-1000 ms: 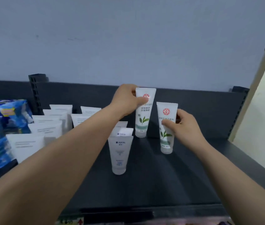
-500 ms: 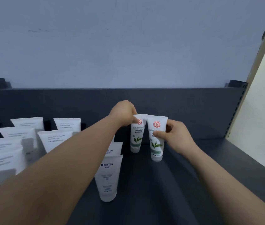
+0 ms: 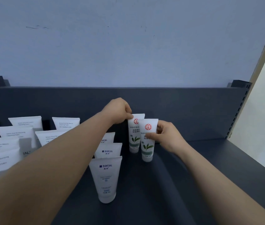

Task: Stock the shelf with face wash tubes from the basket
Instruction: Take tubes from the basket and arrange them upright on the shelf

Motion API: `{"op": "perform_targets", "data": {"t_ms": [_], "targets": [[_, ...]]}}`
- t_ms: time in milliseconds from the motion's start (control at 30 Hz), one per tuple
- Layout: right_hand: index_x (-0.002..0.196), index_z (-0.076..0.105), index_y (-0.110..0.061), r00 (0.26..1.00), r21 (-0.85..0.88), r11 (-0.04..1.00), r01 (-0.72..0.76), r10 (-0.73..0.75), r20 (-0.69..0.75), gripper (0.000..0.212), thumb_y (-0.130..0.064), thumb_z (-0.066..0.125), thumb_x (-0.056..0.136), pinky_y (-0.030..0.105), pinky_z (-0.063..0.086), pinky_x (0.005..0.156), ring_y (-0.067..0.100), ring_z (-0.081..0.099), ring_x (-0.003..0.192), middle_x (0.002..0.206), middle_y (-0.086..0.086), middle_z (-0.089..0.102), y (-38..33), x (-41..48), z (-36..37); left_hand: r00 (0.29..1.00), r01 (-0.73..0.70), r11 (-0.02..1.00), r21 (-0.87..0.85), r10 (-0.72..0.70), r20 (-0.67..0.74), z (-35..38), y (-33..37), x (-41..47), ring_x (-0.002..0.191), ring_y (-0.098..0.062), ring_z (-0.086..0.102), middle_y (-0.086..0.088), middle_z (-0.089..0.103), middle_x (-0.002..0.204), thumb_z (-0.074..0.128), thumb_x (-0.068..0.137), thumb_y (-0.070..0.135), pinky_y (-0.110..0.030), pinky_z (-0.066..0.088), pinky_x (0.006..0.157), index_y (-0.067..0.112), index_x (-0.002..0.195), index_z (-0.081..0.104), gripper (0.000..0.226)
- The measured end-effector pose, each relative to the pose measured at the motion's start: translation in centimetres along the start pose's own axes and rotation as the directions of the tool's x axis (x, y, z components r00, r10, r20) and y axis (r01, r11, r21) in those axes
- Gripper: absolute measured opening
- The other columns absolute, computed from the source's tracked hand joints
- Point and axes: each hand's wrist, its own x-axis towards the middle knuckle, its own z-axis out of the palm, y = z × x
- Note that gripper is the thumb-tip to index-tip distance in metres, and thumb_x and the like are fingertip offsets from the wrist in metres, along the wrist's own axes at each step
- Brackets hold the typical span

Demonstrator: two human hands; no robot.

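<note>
Two white face wash tubes with a red seal and green leaves stand cap-down on the dark shelf [image 3: 185,184], one behind the other. My left hand [image 3: 118,112] pinches the top of the rear tube [image 3: 133,140]. My right hand [image 3: 167,137] grips the front tube [image 3: 148,148] at its middle from the right. The front tube overlaps the rear one and hides its right side. The basket is out of view.
A row of three white MANTING tubes [image 3: 106,177] stands just left of my hands. Several wider white cleansing foam tubes [image 3: 17,132] fill the shelf's left part. The shelf's back panel [image 3: 193,108] rises behind; a cream wall [image 3: 261,127] bounds the right side.
Both hands carried the two leaf tubes back toward the shelf's rear panel and brought them closer, so they now overlap. The view shifted right, dropping the blue packs out of frame.
</note>
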Motion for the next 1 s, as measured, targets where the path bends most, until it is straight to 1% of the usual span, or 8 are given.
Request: {"op": "perform_targets", "data": {"t_ms": [100, 200, 367, 600, 700, 800, 900, 1000], "targets": [[0.102, 0.067, -0.015, 0.999, -0.024, 1.0, 0.005, -0.005, 0.032, 0.024, -0.004, 0.07, 0.081, 0.036, 0.058, 0.081, 0.012, 0.071, 0.087, 0.093, -0.004, 0.074, -0.3, 0.4, 0.6, 0.998, -0.011, 1.0, 0.018, 0.012, -0.061, -0.9, 0.0, -1.1, 0.101, -0.017, 0.06, 0.001, 0.067, 0.113, 0.06, 0.091, 0.026, -0.039, 0.05, 0.093, 0.016, 0.107, 0.069, 0.022], [0.101, 0.067, -0.016, 0.999, -0.03, 0.999, -0.012, 0.013, 0.048, 0.023, -0.003, 0.068, 0.082, 0.037, 0.058, 0.083, 0.011, 0.07, 0.088, 0.094, -0.005, 0.074, -0.3, 0.7, 1.0, 0.995, -0.007, 0.999, 0.041, 0.011, -0.098, -1.4, 0.3, -2.3, 0.101, -0.019, 0.062, 0.001, 0.067, 0.112, 0.052, 0.094, 0.027, -0.039, 0.051, 0.09, 0.017, 0.109, 0.068, 0.024], [0.105, 0.065, -0.014, 0.998, 0.02, 0.999, -0.05, 0.049, 0.05, 0.023, -0.003, 0.066, 0.084, 0.038, 0.056, 0.087, 0.015, 0.07, 0.093, 0.098, -0.002, 0.074, 0.4, 0.7, 1.1, 0.992, 0.009, 0.999, 0.047, -0.003, -0.13, -1.8, 0.5, -3.7, 0.094, -0.018, 0.062, 0.005, 0.069, 0.098, 0.051, 0.093, 0.031, -0.04, 0.053, 0.087, 0.021, 0.104, 0.068, 0.023], [0.117, 0.057, -0.018, 0.997, 0.021, 0.998, -0.066, 0.065, 0.045, 0.037, -0.002, 0.064, 0.084, 0.037, 0.054, 0.091, 0.009, 0.066, 0.1, 0.107, -0.007, 0.07, 0.9, 0.2, 1.3, 0.989, 0.019, 0.991, 0.132, 0.001, -0.15, -2.0, 0.8, -5.5, 0.099, -0.019, 0.061, 0.003, 0.066, 0.11, 0.05, 0.093, 0.033, -0.039, 0.052, 0.088, 0.02, 0.114, 0.063, 0.028], [0.132, 0.046, -0.022, 0.999, -0.09, 0.995, -0.034, 0.032, -0.022, 0.052, -0.014, 0.066, 0.085, 0.036, 0.048, 0.099, 0.012, 0.054, 0.121, 0.127, -0.008, 0.059, 0.4, -0.7, 0.9, 0.986, 0.026, 0.981, 0.195, 0.006, -0.164, -2.1, 1.2, -6.8, 0.101, -0.019, 0.06, 0.003, 0.065, 0.114, 0.048, 0.094, 0.035, -0.038, 0.052, 0.087, 0.02, 0.117, 0.061, 0.03], [0.147, 0.028, -0.016, 0.996, -0.31, 0.951, 0.005, -0.033, -0.087, 0.068, -0.025, 0.062, 0.089, 0.03, 0.029, 0.11, 0.016, 0.033, 0.138, 0.151, -0.001, 0.034, -1.4, -2.5, 0.1, 0.984, 0.036, 0.967, 0.252, 0.01, -0.18, -2.4, 1.7, -8.5, 0.103, -0.018, 0.059, 0.004, 0.063, 0.117, 0.047, 0.095, 0.036, -0.035, 0.051, 0.084, 0.021, 0.12, 0.058, 0.032], [0.137, 0.037, -0.004, 0.98, -0.508, 0.854, 0.108, -0.178, -0.091, 0.054, -0.024, 0.057, 0.092, 0.031, 0.03, 0.106, 0.025, 0.037, 0.133, 0.143, 0.011, 0.041, -4.0, -4.9, -0.8, 0.978, 0.047, 0.946, 0.32, 0.022, -0.208, -2.7, 2.4, -10.7, 0.108, -0.019, 0.057, 0.005, 0.061, 0.122, 0.045, 0.095, 0.038, -0.033, 0.047, 0.083, 0.022, 0.126, 0.055, 0.036], [0.129, 0.044, -0.003, 0.952, -0.605, 0.767, 0.214, -0.303, -0.048, 0.043, -0.022, 0.054, 0.092, 0.032, 0.032, 0.102, 0.028, 0.043, 0.123, 0.132, 0.011, 0.049, -6.3, -7.5, -0.7, 0.968, 0.063, 0.921, 0.385, 0.038, -0.249, -3.3, 2.9, -14.0, 0.11, -0.019, 0.056, 0.005, 0.062, 0.122, 0.044, 0.095, 0.041, -0.034, 0.046, 0.083, 0.023, 0.127, 0.054, 0.038]]}}
